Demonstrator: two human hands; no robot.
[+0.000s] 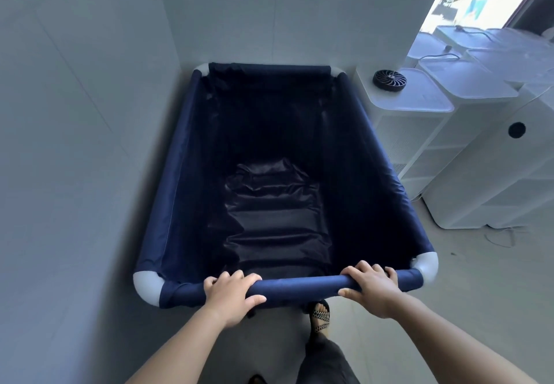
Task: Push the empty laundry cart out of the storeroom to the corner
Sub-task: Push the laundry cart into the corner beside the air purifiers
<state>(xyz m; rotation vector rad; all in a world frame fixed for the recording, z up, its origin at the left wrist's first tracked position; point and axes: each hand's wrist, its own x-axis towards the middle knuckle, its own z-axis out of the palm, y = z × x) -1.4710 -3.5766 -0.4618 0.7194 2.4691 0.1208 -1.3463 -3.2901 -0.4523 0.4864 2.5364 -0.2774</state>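
The laundry cart is a deep navy fabric bin on a frame with white corner joints, and nothing lies inside it. Its far end sits close to the room's corner, its left side along the white wall. My left hand grips the near fabric-covered rail left of centre. My right hand grips the same rail towards its right end. Both hands have fingers wrapped over the top of the rail.
White walls close in on the left and ahead. White boxy units stand tight against the cart's right side, one carrying a small black fan. A thin cable lies on the pale floor at right. My sandalled foot is under the rail.
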